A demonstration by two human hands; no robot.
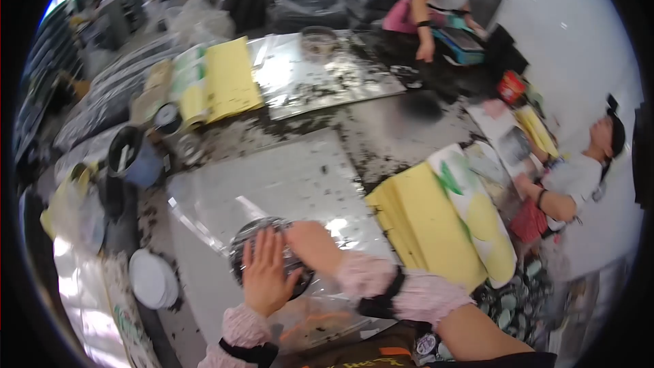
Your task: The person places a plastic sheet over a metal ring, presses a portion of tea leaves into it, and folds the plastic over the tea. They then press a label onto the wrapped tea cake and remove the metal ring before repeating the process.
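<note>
A dark round disc with a shiny, plastic-like surface lies on the pale sheet-covered work surface. My left hand rests flat on it, fingers stretched out and thumb apart. Against the disc's right side is my right hand; its fingers are hidden or blurred, so their grip does not show. Pink sleeve covers with dark bands are on both forearms. Clear plastic film lies just below the hands.
Yellow sheets lie to the right, more yellow sheets at the back. On the left stand a blue-grey bucket and white round lids. Dark flakes litter the table. Two other people work at the back right and right.
</note>
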